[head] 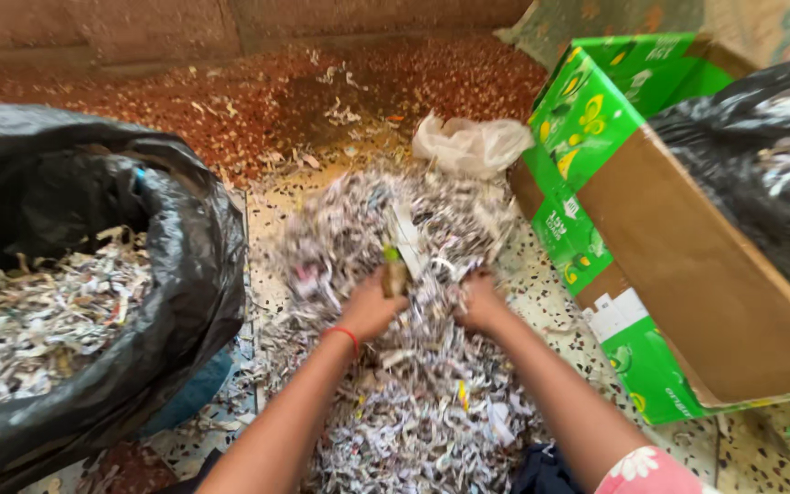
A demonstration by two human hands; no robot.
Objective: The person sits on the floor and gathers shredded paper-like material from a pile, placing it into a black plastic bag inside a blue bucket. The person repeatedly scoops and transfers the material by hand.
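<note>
Both forearms are reaching forward and down from the bottom edge of the view, converging on a heap of shredded paper (413, 348) that is lying on the speckled floor (550, 302).

Left hand (369, 306): the wrist is carrying a thin red thread band (344, 333); the fingers are curling into the shreds and closing around a clump, with a small green-and-brown scrap (393, 271) sticking up just beside the knuckles. Whether the scrap is actually in the grip or only resting against the hand is hard to judge, since motion blur is smearing this part of the heap.

Right hand (482, 302): it is turning palm-down, fingers bunching and sinking into the paper, gripping a handful; the fingertips are hidden under the strips. The right sleeve (648, 474), pink with a white flower, is showing at the bottom corner.

The two hands are working close together, near the middle of the heap, not quite touching.

Surroundings: a black plastic sack (176, 274), mouth open and partly filled with the same shreds, is sitting to the left of the heap. A green printed cardboard box (614, 183) is lying tilted on the right, holding a second black bag (761, 155) with shreds. A crumpled white plastic bag (473, 142) is resting at the far edge of the heap, touching it.
</note>
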